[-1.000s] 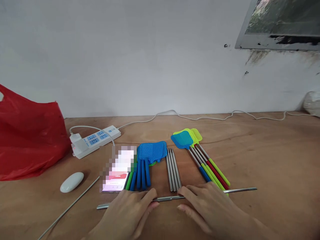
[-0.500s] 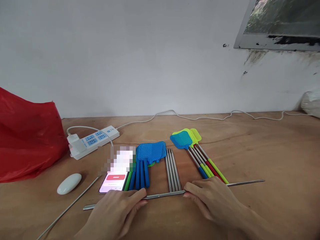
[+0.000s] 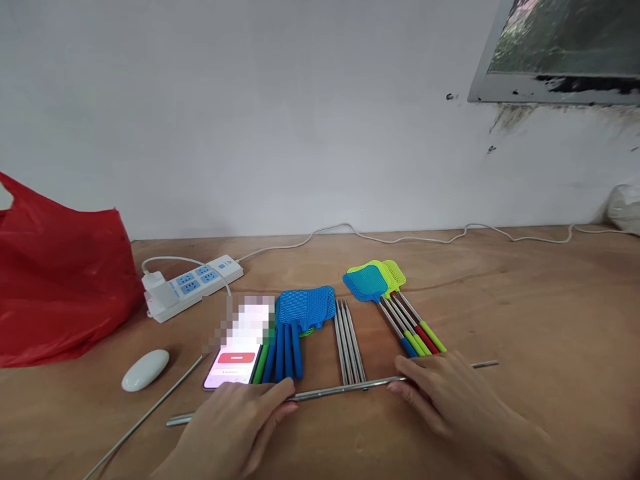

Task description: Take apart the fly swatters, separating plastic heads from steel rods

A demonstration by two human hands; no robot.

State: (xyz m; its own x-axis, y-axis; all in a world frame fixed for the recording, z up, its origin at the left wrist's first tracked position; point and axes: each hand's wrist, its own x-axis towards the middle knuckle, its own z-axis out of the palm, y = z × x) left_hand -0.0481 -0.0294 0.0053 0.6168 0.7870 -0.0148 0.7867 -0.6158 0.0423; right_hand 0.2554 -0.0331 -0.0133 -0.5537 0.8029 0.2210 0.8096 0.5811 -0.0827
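1. Steel rod (image 3: 345,389), long and thin, lies crosswise on the near side of the bench (image 3: 540,300), thicker towards the left, thinner towards the right.
2. The left hand (image 3: 233,417) grips it near its left end, fingers curled over and thumb below; the right hand (image 3: 443,393) holds it likewise towards its right end.
3. Neither protruding end carries a head or handle, so this piece looks unfinished.
4. Farther off, right of centre, several swatters (image 3: 367,283) lie fanned with mesh heads, metal shafts and coloured ends; I judge these complete, though the right hand may hide their near tips.
5. Loose bare rods (image 3: 350,340) lie side by side near the middle; whether the held one touches them I cannot tell.
6. Left of those are blue mesh heads (image 3: 306,307), with blue grips (image 3: 289,353) nearer and a green grip (image 3: 260,365) beside the phone (image 3: 230,370); these seem to be parts left unassembled.
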